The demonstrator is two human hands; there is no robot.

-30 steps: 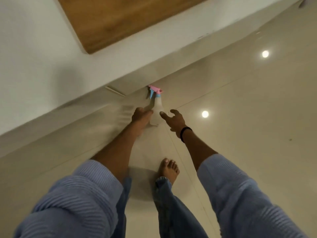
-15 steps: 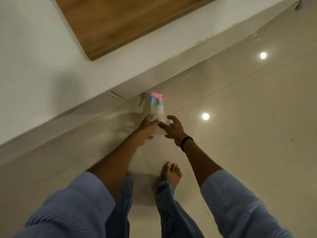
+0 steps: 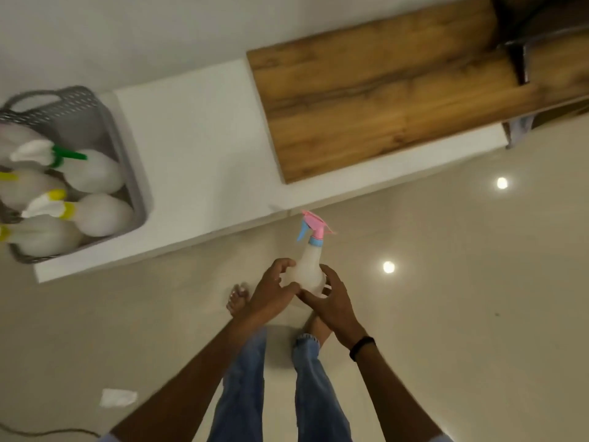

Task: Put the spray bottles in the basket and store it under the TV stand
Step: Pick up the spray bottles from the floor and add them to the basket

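Head view: left hand [image 3: 271, 293] and right hand [image 3: 331, 304] both clasp an upright pink-topped spray bottle [image 3: 309, 266] at centre, arms reaching forward | grey basket [image 3: 95, 122] of bottles at 9 o'clock on a white ledge [image 3: 197, 154] | wood panel [image 3: 382, 100] at 1 o'clock | glossy beige floor [image 3: 462, 314].

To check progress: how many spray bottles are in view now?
5: the pink-capped bottle in left hand and right hand; green-capped bottle and three yellow-capped bottles in the grey basket. More may hide there.
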